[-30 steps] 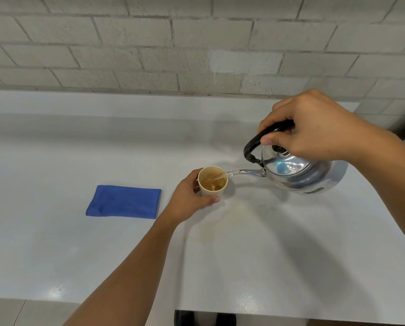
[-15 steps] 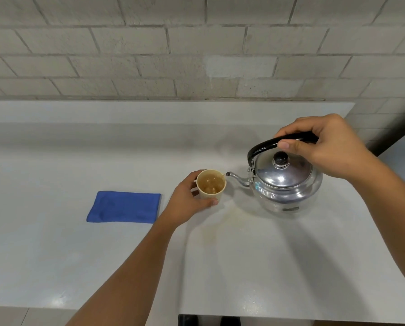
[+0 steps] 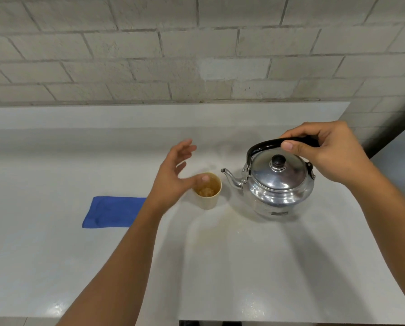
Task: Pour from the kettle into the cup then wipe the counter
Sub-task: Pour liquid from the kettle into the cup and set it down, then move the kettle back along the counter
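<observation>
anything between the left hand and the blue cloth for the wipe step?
Nothing visible. The left hand is open, just left of the cup. The blue cloth lies flat further left, with bare counter around it. Cup and kettle sit on the far side, away from that path.

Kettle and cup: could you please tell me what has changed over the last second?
The kettle stopped pouring, was tipped upright and set on the counter; the right hand keeps its grip on the handle. The left hand let go of the cup and opened. Cup and cloth stayed put.
</observation>
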